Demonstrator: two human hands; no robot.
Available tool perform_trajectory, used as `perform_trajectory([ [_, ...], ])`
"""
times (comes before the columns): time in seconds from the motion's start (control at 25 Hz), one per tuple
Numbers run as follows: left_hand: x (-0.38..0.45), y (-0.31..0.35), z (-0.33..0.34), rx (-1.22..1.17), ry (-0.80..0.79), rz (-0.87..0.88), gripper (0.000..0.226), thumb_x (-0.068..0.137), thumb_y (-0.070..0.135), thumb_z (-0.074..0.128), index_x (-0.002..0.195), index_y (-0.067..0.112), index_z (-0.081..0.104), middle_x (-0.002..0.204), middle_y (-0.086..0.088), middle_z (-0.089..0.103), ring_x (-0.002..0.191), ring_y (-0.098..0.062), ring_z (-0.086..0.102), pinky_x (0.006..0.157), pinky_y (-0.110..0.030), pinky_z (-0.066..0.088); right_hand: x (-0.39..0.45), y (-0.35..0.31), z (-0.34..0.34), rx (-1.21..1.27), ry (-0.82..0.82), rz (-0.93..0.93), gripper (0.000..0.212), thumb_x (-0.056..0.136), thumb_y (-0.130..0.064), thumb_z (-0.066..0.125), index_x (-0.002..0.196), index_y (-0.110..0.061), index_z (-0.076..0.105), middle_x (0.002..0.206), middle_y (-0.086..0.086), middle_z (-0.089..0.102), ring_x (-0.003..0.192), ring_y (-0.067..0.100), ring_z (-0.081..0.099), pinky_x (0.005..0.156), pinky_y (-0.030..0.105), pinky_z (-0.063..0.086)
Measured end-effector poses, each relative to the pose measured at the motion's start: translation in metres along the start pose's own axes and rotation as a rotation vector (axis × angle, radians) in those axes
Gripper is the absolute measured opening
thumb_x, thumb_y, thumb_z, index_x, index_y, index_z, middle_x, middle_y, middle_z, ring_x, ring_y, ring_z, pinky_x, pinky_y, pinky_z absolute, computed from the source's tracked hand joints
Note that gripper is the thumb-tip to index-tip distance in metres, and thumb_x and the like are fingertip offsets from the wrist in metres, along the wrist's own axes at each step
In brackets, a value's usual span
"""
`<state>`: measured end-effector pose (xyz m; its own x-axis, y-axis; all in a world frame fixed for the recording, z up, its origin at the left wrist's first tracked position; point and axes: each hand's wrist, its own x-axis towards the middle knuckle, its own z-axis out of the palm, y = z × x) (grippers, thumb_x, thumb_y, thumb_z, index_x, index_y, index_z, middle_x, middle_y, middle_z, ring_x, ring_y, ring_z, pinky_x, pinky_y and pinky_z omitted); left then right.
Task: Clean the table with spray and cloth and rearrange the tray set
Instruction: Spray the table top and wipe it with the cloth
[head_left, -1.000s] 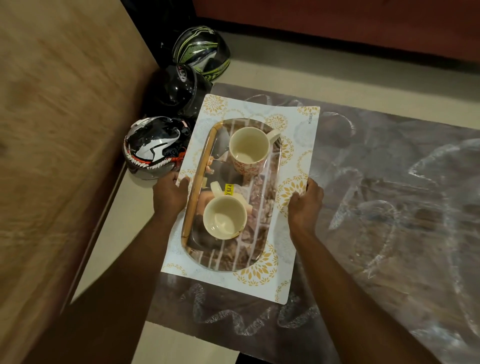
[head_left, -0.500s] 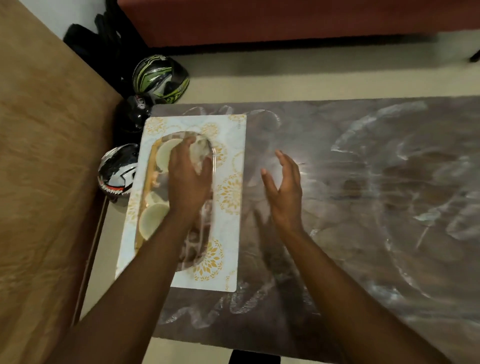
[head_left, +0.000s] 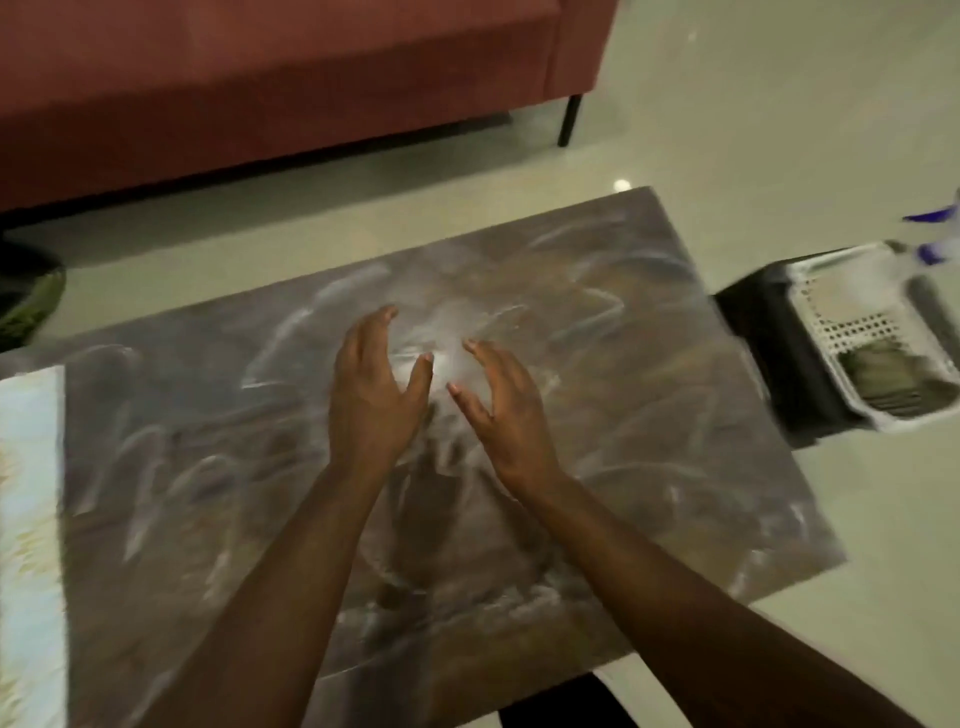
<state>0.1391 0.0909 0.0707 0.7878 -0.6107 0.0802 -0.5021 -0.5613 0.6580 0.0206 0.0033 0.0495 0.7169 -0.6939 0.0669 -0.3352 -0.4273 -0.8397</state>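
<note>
Both hands hover over the middle of the brown marble table (head_left: 649, 415), palms facing each other. My left hand (head_left: 371, 395) and my right hand (head_left: 501, 410) are empty with fingers apart, a small gap between them. Only a strip of the white patterned mat (head_left: 28, 519) shows at the left edge; the tray and cups are out of view. At the far right a white basket (head_left: 867, 332) sits on a dark stand, with a blurred spray bottle (head_left: 935, 234) at its far end and a dark cloth (head_left: 883, 374) inside.
A red sofa (head_left: 260, 78) runs along the far side, one black leg (head_left: 569, 122) on the pale floor. A dark helmet (head_left: 26, 296) lies at the left edge. The tabletop carries whitish smear marks.
My view has swung right, away from the tray. My left hand left the tray and joined my right hand over the table's middle. The basket and bottle came into view.
</note>
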Motion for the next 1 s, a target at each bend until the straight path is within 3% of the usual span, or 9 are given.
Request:
perform_trajectory([
  [0.16, 0.021, 0.109, 0.078, -0.129, -0.092, 0.098, 0.057, 0.093, 0.027, 0.064, 0.144, 0.014, 0.044, 0.147, -0.009, 0.047, 0.133, -0.024, 0.045, 0.102, -0.025, 0.033, 0.020, 0.049, -0.118, -0.081, 0.106, 0.095, 0.048, 0.094, -0.041, 0.050, 0.135, -0.016, 0.047, 0.136, 0.000, 0.051, 0.126, 0.012, 0.045, 0.105, 0.033, 0.038],
  [0.32, 0.036, 0.193, 0.154, -0.203, -0.190, 0.206, 0.058, 0.092, 0.028, 0.065, 0.145, 0.017, 0.043, 0.146, -0.010, 0.047, 0.131, -0.025, 0.048, 0.102, -0.031, 0.041, 0.024, 0.096, -0.209, -0.110, 0.254, 0.173, 0.048, 0.094, -0.039, 0.052, 0.134, -0.014, 0.047, 0.133, 0.003, 0.051, 0.123, 0.011, 0.045, 0.100, 0.007, 0.028],
  [0.48, 0.012, 0.277, 0.249, -0.245, -0.351, 0.259, 0.058, 0.090, 0.028, 0.065, 0.143, 0.016, 0.046, 0.143, -0.010, 0.050, 0.131, -0.025, 0.047, 0.104, -0.042, 0.045, 0.020, 0.173, -0.286, -0.076, 0.443, 0.291, 0.048, 0.091, -0.041, 0.051, 0.129, -0.012, 0.052, 0.128, 0.005, 0.055, 0.119, 0.011, 0.048, 0.103, 0.025, 0.037],
  [0.6, 0.004, 0.327, 0.322, -0.295, -0.450, 0.250, 0.064, 0.086, 0.028, 0.070, 0.143, 0.014, 0.045, 0.141, -0.008, 0.051, 0.128, -0.022, 0.050, 0.103, -0.040, 0.047, 0.015, 0.241, -0.336, -0.089, 0.505, 0.374, 0.043, 0.093, -0.036, 0.050, 0.129, -0.012, 0.052, 0.127, 0.007, 0.055, 0.113, 0.007, 0.045, 0.097, 0.029, 0.039],
  [0.68, 0.009, 0.354, 0.376, -0.315, -0.482, 0.252, 0.073, 0.082, 0.033, 0.075, 0.145, 0.015, 0.042, 0.143, -0.008, 0.051, 0.131, -0.021, 0.048, 0.105, -0.042, 0.046, 0.021, 0.292, -0.369, -0.116, 0.530, 0.426, 0.040, 0.095, -0.034, 0.049, 0.130, -0.014, 0.051, 0.129, 0.008, 0.053, 0.117, 0.014, 0.046, 0.098, 0.030, 0.036],
  [0.76, 0.016, 0.383, 0.426, -0.346, -0.475, 0.222, 0.085, 0.078, 0.037, 0.079, 0.148, 0.015, 0.036, 0.147, -0.008, 0.047, 0.134, -0.023, 0.047, 0.108, -0.042, 0.044, 0.025, 0.348, -0.400, -0.203, 0.483, 0.490, 0.039, 0.094, -0.030, 0.052, 0.131, -0.015, 0.050, 0.134, 0.007, 0.051, 0.122, 0.023, 0.047, 0.102, 0.035, 0.034],
  [0.84, 0.026, 0.412, 0.460, -0.380, -0.466, 0.176, 0.099, 0.073, 0.037, 0.084, 0.152, 0.014, 0.029, 0.154, -0.007, 0.041, 0.138, -0.021, 0.043, 0.111, -0.029, 0.037, 0.025, 0.391, -0.423, -0.383, 0.279, 0.571, 0.051, 0.089, -0.025, 0.059, 0.137, -0.017, 0.042, 0.143, 0.009, 0.042, 0.131, 0.029, 0.039, 0.106, 0.043, 0.029],
  [0.92, 0.038, 0.432, 0.485, -0.415, -0.446, 0.175, 0.109, 0.069, 0.035, 0.088, 0.153, 0.012, 0.023, 0.157, -0.007, 0.036, 0.142, -0.019, 0.039, 0.108, -0.019, 0.033, 0.025, 0.416, -0.435, -0.487, 0.043, 0.632, 0.068, 0.087, -0.034, 0.062, 0.146, -0.026, 0.028, 0.153, 0.008, 0.024, 0.140, 0.030, 0.022, 0.110, 0.052, 0.021],
  [1.0, 0.049, 0.439, 0.501, -0.438, -0.450, 0.161, 0.111, 0.069, 0.034, 0.089, 0.154, 0.013, 0.019, 0.158, -0.006, 0.036, 0.140, -0.013, 0.042, 0.103, -0.013, 0.039, 0.026, 0.428, -0.434, -0.529, -0.083, 0.627, 0.071, 0.089, -0.046, 0.056, 0.148, -0.034, 0.018, 0.157, 0.008, 0.011, 0.143, 0.031, 0.010, 0.111, 0.056, 0.014],
])
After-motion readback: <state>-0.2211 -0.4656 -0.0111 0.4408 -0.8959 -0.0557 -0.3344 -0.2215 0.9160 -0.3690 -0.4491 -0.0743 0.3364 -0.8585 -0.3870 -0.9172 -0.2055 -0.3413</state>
